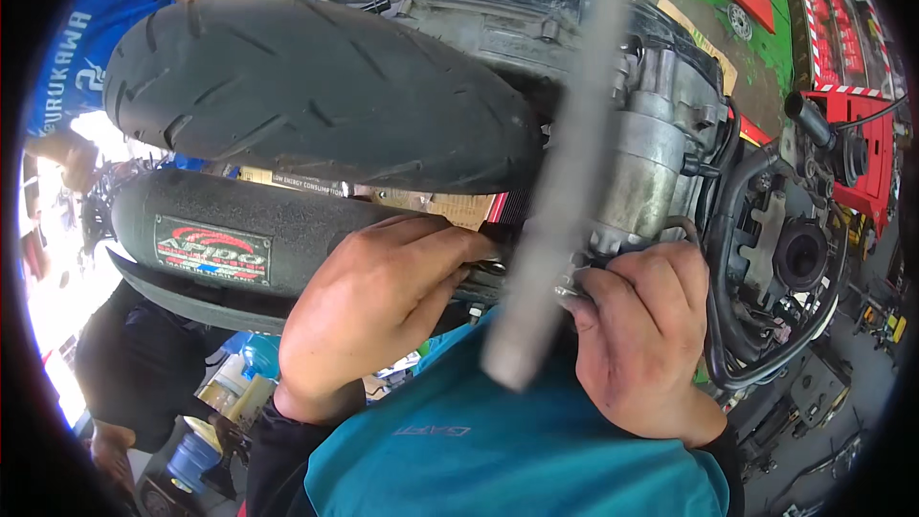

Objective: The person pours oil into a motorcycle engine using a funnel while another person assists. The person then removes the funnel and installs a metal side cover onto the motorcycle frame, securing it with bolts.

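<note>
My left hand reaches over the black exhaust muffler, its fingers bent and pressed together at the muffler's right end. What they grip there is mostly hidden. Beside the silver engine cylinder, my right hand is closed, thumb and forefinger pinching a small shiny metal piece whose kind I cannot make out. A bolt sticks out just below my left fingers. Behind the muffler lies a wide black motorcycle tyre.
A blurred grey bar-like thing crosses the view close up, hiding part of the engine between my hands. At the left stands a person in a blue shirt. Black hoses curve along the right. Red racks stand at the far right.
</note>
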The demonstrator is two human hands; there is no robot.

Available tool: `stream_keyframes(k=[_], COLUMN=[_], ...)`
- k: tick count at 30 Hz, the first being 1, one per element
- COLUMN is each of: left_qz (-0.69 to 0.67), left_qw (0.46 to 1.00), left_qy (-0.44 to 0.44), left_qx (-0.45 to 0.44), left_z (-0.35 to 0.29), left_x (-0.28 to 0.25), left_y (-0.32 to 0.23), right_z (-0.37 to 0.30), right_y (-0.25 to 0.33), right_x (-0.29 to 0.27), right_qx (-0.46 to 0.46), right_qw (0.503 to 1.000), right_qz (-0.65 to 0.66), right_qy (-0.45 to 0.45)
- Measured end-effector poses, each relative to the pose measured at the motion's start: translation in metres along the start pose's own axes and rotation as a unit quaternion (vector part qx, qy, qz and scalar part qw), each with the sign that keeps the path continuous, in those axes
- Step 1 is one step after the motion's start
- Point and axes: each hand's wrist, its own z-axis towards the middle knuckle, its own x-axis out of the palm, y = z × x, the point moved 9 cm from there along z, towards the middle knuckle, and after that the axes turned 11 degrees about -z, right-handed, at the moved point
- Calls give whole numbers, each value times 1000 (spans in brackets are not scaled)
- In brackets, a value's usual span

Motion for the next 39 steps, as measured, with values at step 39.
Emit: stream_keyframes(k=[39], left_qz=[-1], left_qw=[993], left_qy=[22], left_qx=[113], left_z=[-14], left_x=[7], left_y=[-7], right_z=[-13], right_y=[8], right_x=[-3], right_qx=[-1], right_qw=[999], right_qz=[-20], right_qy=[-49])
